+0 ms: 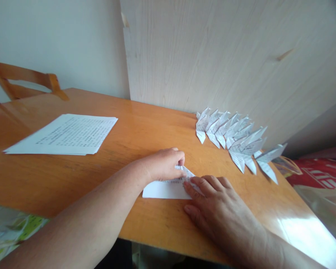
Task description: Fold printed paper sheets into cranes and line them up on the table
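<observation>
A partly folded sheet of printed paper (166, 189) lies on the wooden table in front of me, its near strip blank white and its upper part showing rows of print. My left hand (165, 164) reaches across to the paper's upper edge, fingers curled and thumb pressed on the printed part; the exact grip is partly hidden. On the right end of the sheet rests my right hand (217, 198), its fingers stretched out and lying flat, with the thumb on the table just below. The fingers cover that end of the paper.
A stack of printed sheets (72, 132) lies on the left of the table (145, 130). Several folded paper pieces (232, 129) stand in rows at the back right, against a wooden panel (212, 56). A chair (30, 76) is at far left, a red bag (319, 173) beyond the right edge.
</observation>
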A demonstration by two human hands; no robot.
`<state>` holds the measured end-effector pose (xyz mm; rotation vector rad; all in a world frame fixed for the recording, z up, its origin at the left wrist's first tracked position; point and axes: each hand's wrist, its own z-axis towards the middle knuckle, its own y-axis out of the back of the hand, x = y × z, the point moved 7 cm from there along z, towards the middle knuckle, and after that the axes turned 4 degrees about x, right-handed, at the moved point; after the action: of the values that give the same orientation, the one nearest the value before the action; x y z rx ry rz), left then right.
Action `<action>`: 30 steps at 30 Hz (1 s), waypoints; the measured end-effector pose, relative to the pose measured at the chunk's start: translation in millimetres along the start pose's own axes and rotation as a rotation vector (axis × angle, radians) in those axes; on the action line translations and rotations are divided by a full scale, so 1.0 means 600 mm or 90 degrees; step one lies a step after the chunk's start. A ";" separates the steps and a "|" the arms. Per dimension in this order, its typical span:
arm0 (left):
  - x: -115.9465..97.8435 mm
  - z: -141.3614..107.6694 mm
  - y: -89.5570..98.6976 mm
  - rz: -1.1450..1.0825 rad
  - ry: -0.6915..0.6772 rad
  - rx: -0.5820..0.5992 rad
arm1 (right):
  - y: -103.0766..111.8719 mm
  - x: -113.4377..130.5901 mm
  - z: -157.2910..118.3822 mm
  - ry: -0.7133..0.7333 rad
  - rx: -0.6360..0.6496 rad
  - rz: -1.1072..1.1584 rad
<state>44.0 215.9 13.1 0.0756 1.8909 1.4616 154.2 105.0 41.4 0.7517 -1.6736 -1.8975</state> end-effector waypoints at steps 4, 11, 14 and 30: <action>0.000 -0.001 0.000 0.006 0.004 0.005 | -0.002 0.002 -0.003 -0.006 0.007 0.014; -0.006 -0.006 0.005 0.041 0.001 0.007 | -0.010 0.012 -0.004 0.032 0.010 -0.011; -0.016 -0.010 0.007 0.085 -0.006 0.002 | -0.012 0.015 -0.004 0.040 0.003 -0.033; -0.021 -0.017 0.007 0.117 0.003 0.039 | 0.024 -0.047 0.005 -0.087 -0.062 0.217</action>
<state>45.6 203.3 24.1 0.2820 1.9751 1.5258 172.4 124.7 58.4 0.2811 -1.6534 -1.8024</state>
